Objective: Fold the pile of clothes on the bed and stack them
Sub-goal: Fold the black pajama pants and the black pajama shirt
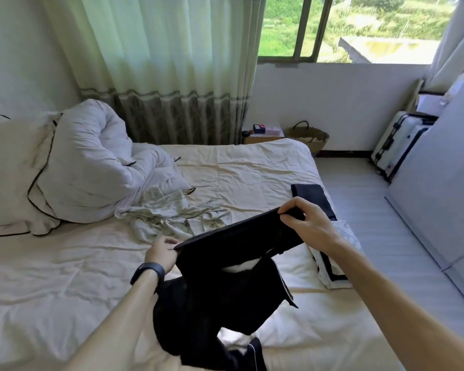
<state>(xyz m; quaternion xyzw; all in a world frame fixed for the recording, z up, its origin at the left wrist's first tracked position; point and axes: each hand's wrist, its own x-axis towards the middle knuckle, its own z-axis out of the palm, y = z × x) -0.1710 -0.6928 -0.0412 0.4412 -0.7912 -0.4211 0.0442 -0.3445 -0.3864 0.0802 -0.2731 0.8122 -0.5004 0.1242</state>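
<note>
Black fabric, a dark garment (225, 279), hangs above the near part of the bed (239, 167), its top hem stretched between our hands. Our left hand (162, 253) pinches one end of the hem; our right hand (306, 223) pinches the other end, higher and nearer the bed's right edge. A folded dark piece (312, 195) lies by that right edge, with a white folded piece (332, 266) trimmed in black just nearer us. A crumpled pale green garment (166, 212) lies mid-bed beside the bunched white duvet (86, 162).
</note>
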